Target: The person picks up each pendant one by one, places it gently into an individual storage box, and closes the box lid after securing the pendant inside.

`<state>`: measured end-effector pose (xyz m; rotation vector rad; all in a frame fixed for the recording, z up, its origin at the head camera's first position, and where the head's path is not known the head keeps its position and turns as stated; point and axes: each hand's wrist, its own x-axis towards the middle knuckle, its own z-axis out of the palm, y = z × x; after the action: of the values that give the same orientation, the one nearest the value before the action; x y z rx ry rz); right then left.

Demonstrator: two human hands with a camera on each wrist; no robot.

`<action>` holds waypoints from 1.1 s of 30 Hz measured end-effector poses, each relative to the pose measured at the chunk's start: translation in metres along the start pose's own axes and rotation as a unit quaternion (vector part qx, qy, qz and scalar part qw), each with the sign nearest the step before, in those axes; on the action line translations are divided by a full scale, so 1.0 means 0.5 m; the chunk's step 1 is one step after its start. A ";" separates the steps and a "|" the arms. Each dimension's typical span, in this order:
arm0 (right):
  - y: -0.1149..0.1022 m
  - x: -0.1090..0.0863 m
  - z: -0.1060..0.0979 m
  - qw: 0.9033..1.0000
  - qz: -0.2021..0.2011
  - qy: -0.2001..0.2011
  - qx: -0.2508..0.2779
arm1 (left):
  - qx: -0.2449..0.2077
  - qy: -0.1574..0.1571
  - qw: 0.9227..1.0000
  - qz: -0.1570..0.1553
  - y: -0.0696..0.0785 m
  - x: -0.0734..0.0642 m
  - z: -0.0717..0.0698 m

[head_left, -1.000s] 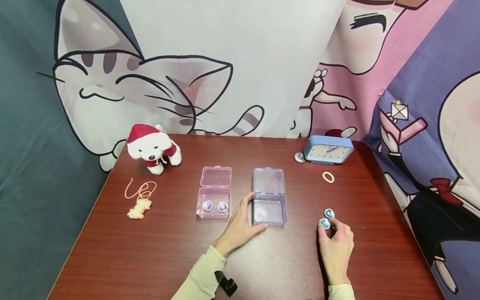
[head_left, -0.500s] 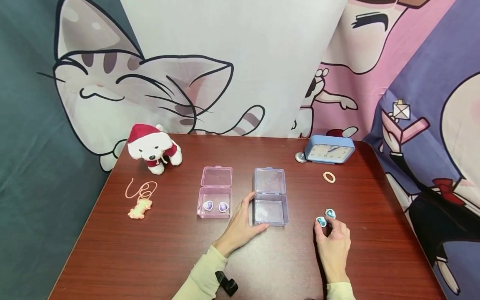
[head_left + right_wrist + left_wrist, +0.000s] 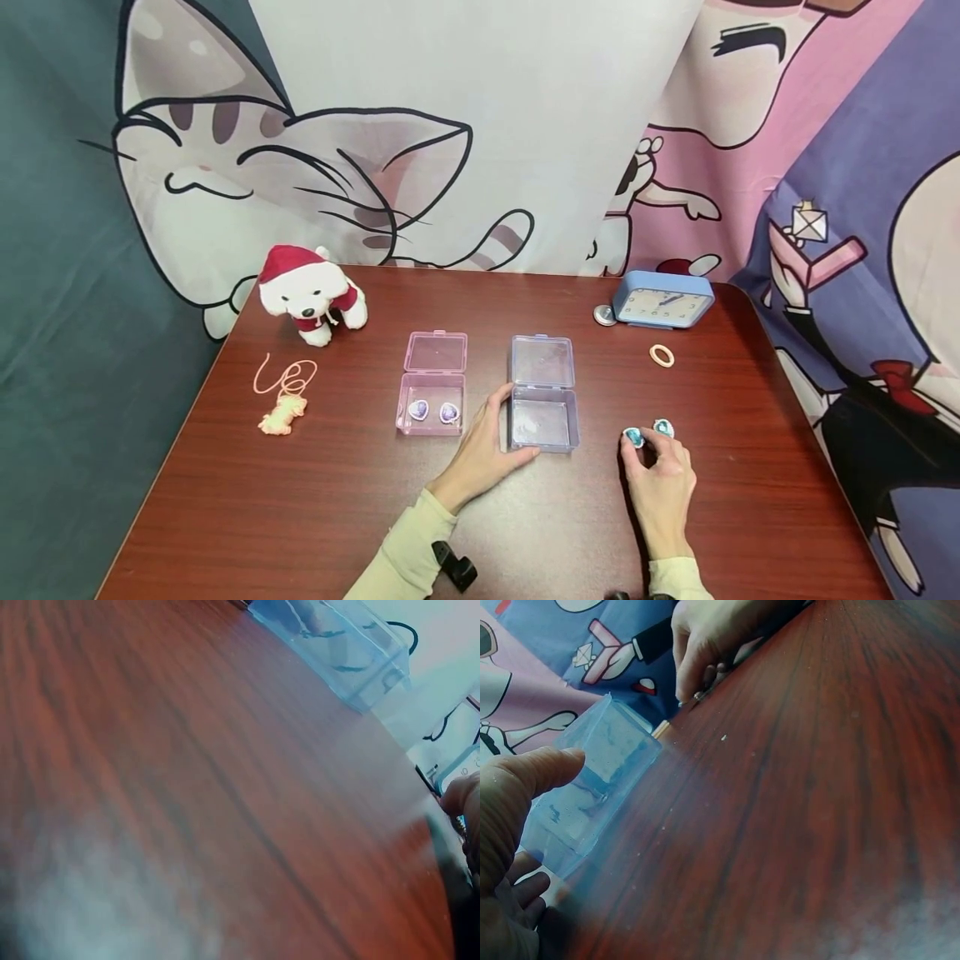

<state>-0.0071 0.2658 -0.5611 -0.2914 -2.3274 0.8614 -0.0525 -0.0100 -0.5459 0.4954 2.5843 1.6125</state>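
Note:
My left hand (image 3: pixel 483 454) grips the left front corner of a clear bluish-purple plastic box (image 3: pixel 561 423), thumb along its front and fingers at its left side. The box stands with its lid folded back and nothing inside. Right of it, my right hand (image 3: pixel 662 492) pinches a teal gem with a whitish rim (image 3: pixel 633 437) between thumb and finger. Just behind these fingers lies a second teal gem (image 3: pixel 663 427). To the left, an opened pink box (image 3: pixel 431 429) holds two purple gems (image 3: pixel 449 413). Most of my right hand falls outside the right wrist view.
A plush dog (image 3: pixel 311 296) in a red hat and a peach charm with a cord (image 3: pixel 283 415) sit at the left. Toward the back right are a blue clock (image 3: pixel 663 300), a silver disc (image 3: pixel 604 315) and a cream ring (image 3: pixel 662 356). A printed curtain hangs behind.
My right hand has moved left with the pinched teal gem, widening the gap to the other one. My left hand stays on the bluish-purple box.

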 end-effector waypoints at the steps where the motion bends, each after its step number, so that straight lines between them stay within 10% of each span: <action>1: -0.002 0.001 0.003 1.000 -0.006 0.000 0.004 | 0.001 -0.001 1.000 0.000 0.000 0.000 -0.001; 20: -0.115 0.011 0.060 0.988 -0.088 0.046 0.122 | 0.015 0.000 1.000 -0.001 0.000 -0.002 -0.002; 33: -0.184 0.010 0.105 0.969 -0.208 -0.023 0.133 | 0.014 0.002 1.000 0.000 0.004 -0.001 -0.003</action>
<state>-0.0430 0.1709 -0.5300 0.3256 -2.1638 0.9537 -0.0519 -0.0106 -0.5437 0.4948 2.6136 1.5821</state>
